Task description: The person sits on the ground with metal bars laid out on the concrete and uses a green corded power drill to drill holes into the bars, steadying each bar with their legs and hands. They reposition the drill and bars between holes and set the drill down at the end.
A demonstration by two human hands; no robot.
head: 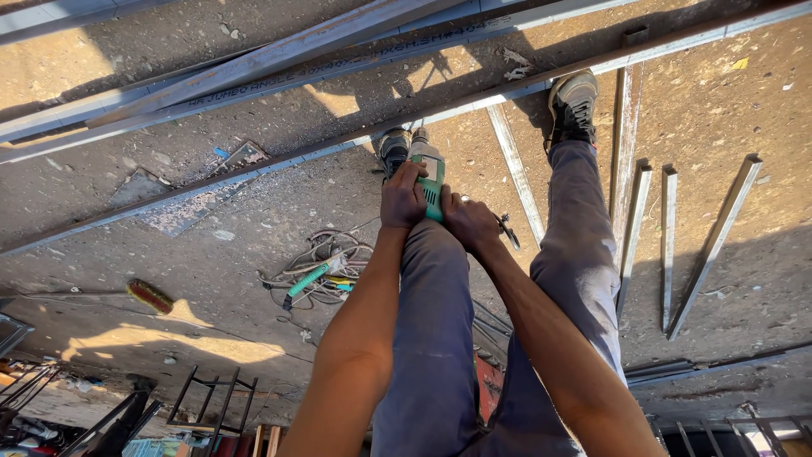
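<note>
A green and grey power tool (430, 176), shaped like an angle grinder, points at a long steel bar (254, 173) that crosses the dirt floor on a slant. My left hand (401, 196) grips the tool's body from the left. My right hand (470, 222) holds its rear end from the right. Both arms reach down between my legs in grey trousers. One shoe (393, 151) stands beside the tool's head, the other shoe (573, 106) rests on the same bar farther right. The tool's working end is hidden behind my left hand and the shoe.
More long steel sections (279, 63) lie parallel farther off. Several short cut bars (668, 245) lie to the right. A tangle of cable with a green-handled tool (317, 271) sits left of my legs. A brush (150, 295) and a black metal frame (203, 398) lie at lower left.
</note>
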